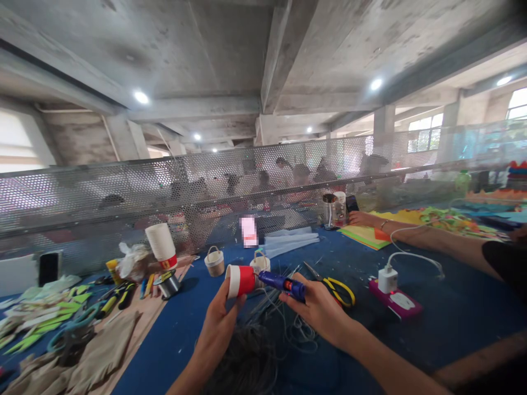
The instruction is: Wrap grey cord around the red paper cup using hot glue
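The cup (246,280) lies sideways in the air over the bench (162,332), its base toward the nozzle of the glue gun (276,281); whether they touch cannot be told. The left hand's (219,319) fingers pinch the cup's wall; the right hand's (319,308) fingers wrap the glue gun. Likely faults: too firm a pinch could dent the wall; a slipping nozzle could burn the left fingers; the looped cord (303,331) below could snag.

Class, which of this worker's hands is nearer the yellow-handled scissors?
Right. The right hand, gripping the blue glue gun, is close beside the scissors; the left hand, holding the red-and-white cup, is farther off leftward.
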`<action>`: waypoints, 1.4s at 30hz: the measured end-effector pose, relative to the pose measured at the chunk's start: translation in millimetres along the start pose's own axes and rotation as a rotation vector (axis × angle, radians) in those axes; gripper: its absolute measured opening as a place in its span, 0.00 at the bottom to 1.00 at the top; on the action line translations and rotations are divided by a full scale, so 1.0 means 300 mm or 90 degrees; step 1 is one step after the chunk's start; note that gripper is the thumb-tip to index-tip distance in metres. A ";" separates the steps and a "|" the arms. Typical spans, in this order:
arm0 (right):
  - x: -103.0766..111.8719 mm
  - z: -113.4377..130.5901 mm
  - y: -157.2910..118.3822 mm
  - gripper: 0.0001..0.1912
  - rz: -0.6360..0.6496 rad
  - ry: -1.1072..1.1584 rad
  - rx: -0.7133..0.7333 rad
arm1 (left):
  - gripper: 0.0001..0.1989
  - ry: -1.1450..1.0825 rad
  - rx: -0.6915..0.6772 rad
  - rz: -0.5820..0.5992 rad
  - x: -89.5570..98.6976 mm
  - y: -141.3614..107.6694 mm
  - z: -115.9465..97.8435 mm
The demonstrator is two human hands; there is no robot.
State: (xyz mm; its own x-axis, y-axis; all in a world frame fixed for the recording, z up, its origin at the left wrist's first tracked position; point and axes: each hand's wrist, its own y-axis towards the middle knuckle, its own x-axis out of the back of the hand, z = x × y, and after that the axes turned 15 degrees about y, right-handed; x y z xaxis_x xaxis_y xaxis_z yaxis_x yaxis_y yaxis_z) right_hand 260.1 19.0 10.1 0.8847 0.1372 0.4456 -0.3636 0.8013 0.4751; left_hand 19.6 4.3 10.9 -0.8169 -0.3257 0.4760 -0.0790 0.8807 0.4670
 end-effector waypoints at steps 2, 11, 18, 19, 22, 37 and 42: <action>0.000 0.002 0.002 0.15 0.001 0.010 -0.004 | 0.23 0.006 -0.003 0.000 -0.001 -0.003 0.005; -0.006 -0.017 0.004 0.15 -0.023 0.066 -0.027 | 0.24 0.045 -0.019 0.000 -0.003 -0.005 -0.006; -0.020 -0.021 0.009 0.15 -0.043 0.164 -0.036 | 0.23 0.036 -0.047 0.002 -0.007 -0.003 0.003; -0.020 -0.018 0.010 0.15 -0.043 0.183 -0.036 | 0.23 0.028 -0.046 0.002 -0.006 -0.001 0.003; -0.016 -0.006 0.010 0.15 -0.035 0.223 -0.023 | 0.23 0.001 -0.036 0.012 -0.004 0.005 0.007; 0.015 -0.030 0.000 0.21 -0.059 0.017 0.034 | 0.20 -0.153 0.107 0.032 0.004 0.013 -0.012; 0.008 -0.099 0.020 0.21 -0.087 -0.143 0.008 | 0.23 -0.198 0.113 0.054 0.011 0.003 -0.017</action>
State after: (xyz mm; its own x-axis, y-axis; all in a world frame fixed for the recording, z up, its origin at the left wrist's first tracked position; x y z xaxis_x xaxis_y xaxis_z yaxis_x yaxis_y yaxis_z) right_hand 268.7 41.6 -8.5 0.8398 -0.1054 0.5326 -0.2499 0.7958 0.5515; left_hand 19.9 2.2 16.6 -0.9572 -0.1530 0.2456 -0.0790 0.9548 0.2867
